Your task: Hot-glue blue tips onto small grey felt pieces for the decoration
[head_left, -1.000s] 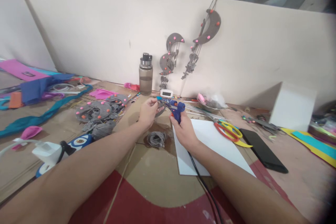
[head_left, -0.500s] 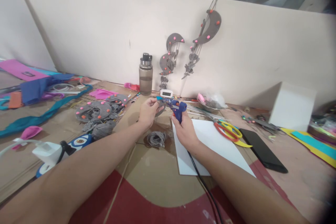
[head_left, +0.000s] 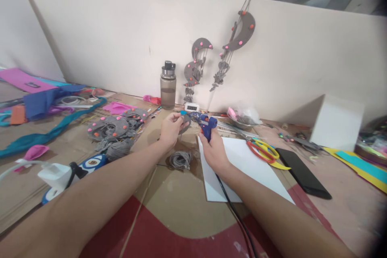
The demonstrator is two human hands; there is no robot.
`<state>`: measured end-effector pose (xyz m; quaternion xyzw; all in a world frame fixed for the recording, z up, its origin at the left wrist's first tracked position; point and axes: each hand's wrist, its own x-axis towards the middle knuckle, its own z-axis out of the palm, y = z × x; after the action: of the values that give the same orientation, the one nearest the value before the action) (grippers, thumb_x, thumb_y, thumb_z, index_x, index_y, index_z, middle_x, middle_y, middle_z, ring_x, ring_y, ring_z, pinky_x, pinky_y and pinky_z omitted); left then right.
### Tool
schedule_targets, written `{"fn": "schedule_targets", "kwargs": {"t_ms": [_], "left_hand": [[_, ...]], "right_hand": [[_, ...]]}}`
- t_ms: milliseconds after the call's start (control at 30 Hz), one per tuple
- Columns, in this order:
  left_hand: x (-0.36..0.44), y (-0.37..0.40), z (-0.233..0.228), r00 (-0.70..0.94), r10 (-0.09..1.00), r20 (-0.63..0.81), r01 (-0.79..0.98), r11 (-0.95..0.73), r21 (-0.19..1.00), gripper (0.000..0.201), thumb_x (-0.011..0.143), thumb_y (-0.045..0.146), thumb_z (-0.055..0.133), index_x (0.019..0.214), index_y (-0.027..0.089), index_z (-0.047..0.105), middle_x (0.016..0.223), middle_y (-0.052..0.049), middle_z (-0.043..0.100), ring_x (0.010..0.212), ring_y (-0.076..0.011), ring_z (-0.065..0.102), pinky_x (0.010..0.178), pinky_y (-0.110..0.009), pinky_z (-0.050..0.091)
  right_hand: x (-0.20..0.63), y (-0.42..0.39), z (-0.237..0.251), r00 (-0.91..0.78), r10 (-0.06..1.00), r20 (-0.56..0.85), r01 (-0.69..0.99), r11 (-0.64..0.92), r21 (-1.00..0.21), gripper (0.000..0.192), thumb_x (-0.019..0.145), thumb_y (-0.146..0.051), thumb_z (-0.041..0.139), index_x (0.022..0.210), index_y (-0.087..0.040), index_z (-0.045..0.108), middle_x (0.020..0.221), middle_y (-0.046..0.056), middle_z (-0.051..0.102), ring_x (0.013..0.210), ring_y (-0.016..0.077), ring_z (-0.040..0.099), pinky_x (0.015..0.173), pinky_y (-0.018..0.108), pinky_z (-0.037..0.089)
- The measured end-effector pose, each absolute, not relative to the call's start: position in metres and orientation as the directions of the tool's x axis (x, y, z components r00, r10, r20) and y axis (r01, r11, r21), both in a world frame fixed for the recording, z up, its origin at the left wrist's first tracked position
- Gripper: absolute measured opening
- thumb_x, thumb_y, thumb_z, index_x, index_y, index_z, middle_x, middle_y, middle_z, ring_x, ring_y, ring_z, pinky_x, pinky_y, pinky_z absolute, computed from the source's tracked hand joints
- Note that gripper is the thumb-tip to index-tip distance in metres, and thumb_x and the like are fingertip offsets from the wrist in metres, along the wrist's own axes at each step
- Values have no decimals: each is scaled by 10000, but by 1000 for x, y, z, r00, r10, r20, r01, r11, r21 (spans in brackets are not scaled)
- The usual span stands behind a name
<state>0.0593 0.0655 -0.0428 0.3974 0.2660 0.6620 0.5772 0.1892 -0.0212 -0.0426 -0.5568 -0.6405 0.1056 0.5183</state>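
Note:
Near the middle of the head view, my left hand [head_left: 171, 129] pinches a grey felt piece [head_left: 185, 124], partly hidden by the fingers. My right hand [head_left: 215, 150] is wrapped round the handle of a blue glue gun [head_left: 208, 125], whose nozzle points left toward the felt. A black cord [head_left: 231, 205] runs down from the gun past my wrist. Below both hands lies a coil of grey cord [head_left: 180, 160]. A white sheet [head_left: 242, 169] lies under my right hand and forearm.
A water bottle [head_left: 168, 86] and small digital clock [head_left: 191, 107] stand by the wall. Scissors [head_left: 263, 151] and a black phone [head_left: 302, 173] lie to the right. Felt moons [head_left: 109, 127] and a power strip [head_left: 92, 163] are left. Moon garlands [head_left: 242, 32] hang on the wall.
The glue gun has shifted slightly right, its nozzle drawing back a little from the felt. My left hand holds the felt in nearly the same spot.

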Motion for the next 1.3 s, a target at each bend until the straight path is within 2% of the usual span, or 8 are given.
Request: {"fn": "schedule_targets", "kwargs": {"t_ms": [467, 800, 1033, 1300], "left_hand": [[60, 68, -46, 5, 971, 239, -542, -198, 817, 196, 661, 226, 754, 722, 148, 584, 740, 1, 641, 693, -91, 627, 814, -329, 554], [59, 65, -44, -25, 974, 227, -545, -203, 813, 207, 647, 230, 752, 736, 149, 584, 766, 10, 626, 723, -95, 622, 816, -329, 558], [59, 64, -42, -23, 973, 229, -554, -203, 807, 189, 651, 210, 730, 719, 151, 564, 719, 26, 593, 678, -81, 591, 816, -338, 560], [59, 65, -43, -26, 972, 232, -554, -207, 806, 197, 648, 212, 739, 730, 152, 570, 748, 15, 609, 716, -101, 611, 834, -360, 555]], "right_hand": [[188, -22, -45, 99, 855, 509, 589, 362, -723, 232, 874, -278, 474, 1084, -196, 527, 924, 86, 656, 829, 240, 604, 801, 412, 487], [188, -24, -41, 155, 839, 522, 595, 342, -727, 311, 875, -282, 471, 1160, -170, 523, 1060, 125, 645, 944, 251, 599, 896, 427, 464], [189, -23, -43, 171, 837, 520, 584, 339, -738, 311, 874, -287, 471, 1153, -163, 527, 1043, 123, 646, 943, 250, 595, 899, 427, 459], [190, -23, -43, 184, 831, 525, 574, 342, -744, 309, 865, -285, 486, 1154, -181, 519, 1061, 116, 644, 955, 245, 599, 908, 432, 463]]}}
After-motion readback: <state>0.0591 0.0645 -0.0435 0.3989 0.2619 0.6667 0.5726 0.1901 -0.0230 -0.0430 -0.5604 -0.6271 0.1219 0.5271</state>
